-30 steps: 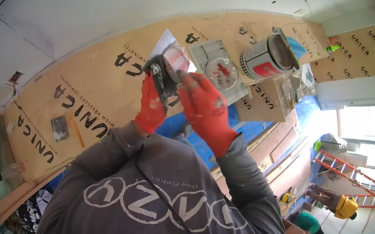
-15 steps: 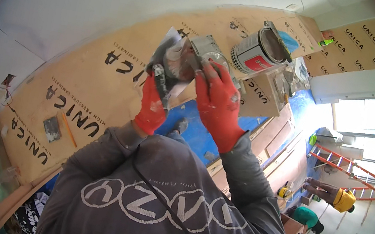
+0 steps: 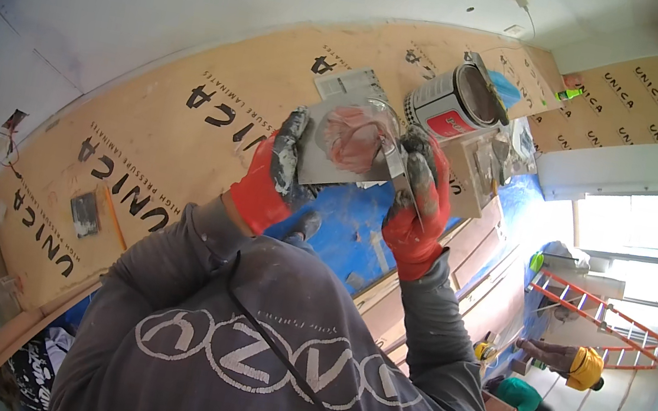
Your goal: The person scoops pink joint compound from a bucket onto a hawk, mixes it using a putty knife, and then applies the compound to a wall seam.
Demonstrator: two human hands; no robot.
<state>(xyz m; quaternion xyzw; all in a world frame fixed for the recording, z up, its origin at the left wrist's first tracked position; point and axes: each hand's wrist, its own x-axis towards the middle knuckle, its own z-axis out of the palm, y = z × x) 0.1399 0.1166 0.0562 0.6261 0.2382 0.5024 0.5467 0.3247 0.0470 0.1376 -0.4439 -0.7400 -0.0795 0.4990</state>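
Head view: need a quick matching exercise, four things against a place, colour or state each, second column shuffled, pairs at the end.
Things
1. Flat grey plate
2. Open can
3. Thin orange stick
4. Ladder

Place, colour or state
A. Lies beside a small dark rectangular piece
B. Stands near the bright window
C. Held by the left hand, with pink paste on its face
D. Has a red patch on its side

Pairs: 1-C, 2-D, 3-A, 4-B

Red gloves (image 3: 254,193), grey shirt (image 3: 290,300), white lettering (image 3: 241,362), seemingly dusty sleeves (image 3: 447,336)
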